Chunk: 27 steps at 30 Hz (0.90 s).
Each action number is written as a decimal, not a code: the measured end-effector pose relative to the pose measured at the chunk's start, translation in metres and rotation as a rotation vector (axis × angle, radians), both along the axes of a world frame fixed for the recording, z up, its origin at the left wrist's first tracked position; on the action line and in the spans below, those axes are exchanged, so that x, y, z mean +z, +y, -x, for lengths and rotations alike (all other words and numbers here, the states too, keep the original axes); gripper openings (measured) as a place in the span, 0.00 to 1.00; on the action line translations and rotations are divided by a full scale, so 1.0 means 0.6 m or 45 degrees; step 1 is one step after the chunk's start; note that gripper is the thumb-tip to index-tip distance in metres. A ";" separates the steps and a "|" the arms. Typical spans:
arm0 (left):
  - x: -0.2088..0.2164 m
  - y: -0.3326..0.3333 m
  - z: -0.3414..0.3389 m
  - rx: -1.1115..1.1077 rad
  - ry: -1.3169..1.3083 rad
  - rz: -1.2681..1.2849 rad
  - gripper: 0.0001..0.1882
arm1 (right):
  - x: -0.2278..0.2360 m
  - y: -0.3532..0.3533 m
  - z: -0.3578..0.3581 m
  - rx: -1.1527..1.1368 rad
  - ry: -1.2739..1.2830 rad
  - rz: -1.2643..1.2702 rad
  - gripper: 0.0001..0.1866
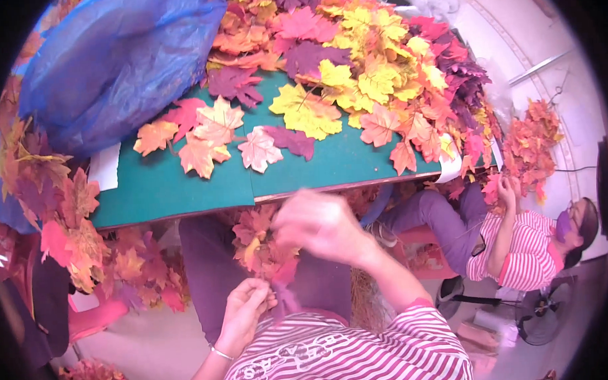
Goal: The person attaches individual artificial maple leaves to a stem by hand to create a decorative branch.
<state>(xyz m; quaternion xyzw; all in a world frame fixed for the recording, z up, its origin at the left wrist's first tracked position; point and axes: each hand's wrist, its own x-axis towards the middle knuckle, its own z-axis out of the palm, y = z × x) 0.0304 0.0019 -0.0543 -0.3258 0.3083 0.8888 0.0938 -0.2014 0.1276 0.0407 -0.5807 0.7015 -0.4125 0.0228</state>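
Observation:
A garland of artificial autumn leaves [258,248], orange and red with a purple leaf at its lower end, hangs over my lap below the table edge. At that lower end my left hand [245,314] is closed in a pinch, its fingertips against the purple leaf; the exact stem between them is too small to see. Beside the garland's upper part, my right hand [322,226] is raised near the table edge. Motion smears its fingers, and whether they hold anything is unclear.
On the green table [177,194] lie a heap of loose artificial leaves [380,73] and a blue plastic bag [126,69]. More leaf garlands [70,218] hang at the left. A co-worker [520,249] sits at the right handling leaves, near a black fan [546,309].

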 end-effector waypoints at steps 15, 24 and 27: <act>-0.007 -0.054 0.011 -0.074 0.207 -0.354 0.22 | 0.138 -0.056 0.415 -0.313 0.368 -0.214 0.08; -0.029 -0.052 0.015 -0.042 0.214 -0.354 0.26 | 0.074 -0.084 0.423 -0.045 0.375 -0.441 0.08; -0.013 -0.056 0.010 -0.128 0.364 -0.359 0.29 | 0.120 -0.018 0.511 0.056 0.367 -0.110 0.06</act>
